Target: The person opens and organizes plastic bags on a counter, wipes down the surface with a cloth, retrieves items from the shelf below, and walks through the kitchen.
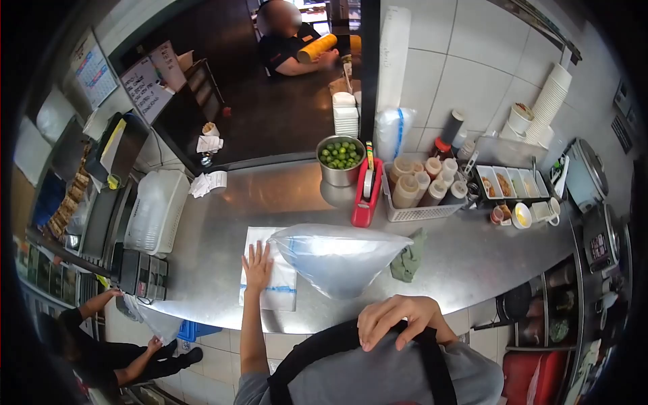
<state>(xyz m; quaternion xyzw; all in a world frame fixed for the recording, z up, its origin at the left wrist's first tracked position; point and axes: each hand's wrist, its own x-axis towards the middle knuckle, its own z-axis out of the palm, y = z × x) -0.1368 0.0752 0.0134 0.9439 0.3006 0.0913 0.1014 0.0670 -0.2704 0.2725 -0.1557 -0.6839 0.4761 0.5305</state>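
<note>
My left hand (257, 268) lies flat, fingers spread, on a folded stack of white plastic bags (278, 301) with a blue stripe. Beside the stack a clear plastic bag (341, 256), puffed up with air, rests on the steel counter (209, 270); its left corner is close to my left fingertips. My right hand (398, 320) is raised before my chest, near the counter's front edge. Its fingers are loosely bent, with a gap to the thumb and nothing visible in them. A green cloth (409, 256) sits at the right end of the puffed bag.
Along the back stand a pot of green limes (340, 156), a red tape dispenser (367, 192), a basket of sauce bottles (422, 210) and a condiment tray (507, 182). A white basket (158, 209) stands left. One person (101, 344) handles a bag at lower left; another (293, 47) is beyond the opening.
</note>
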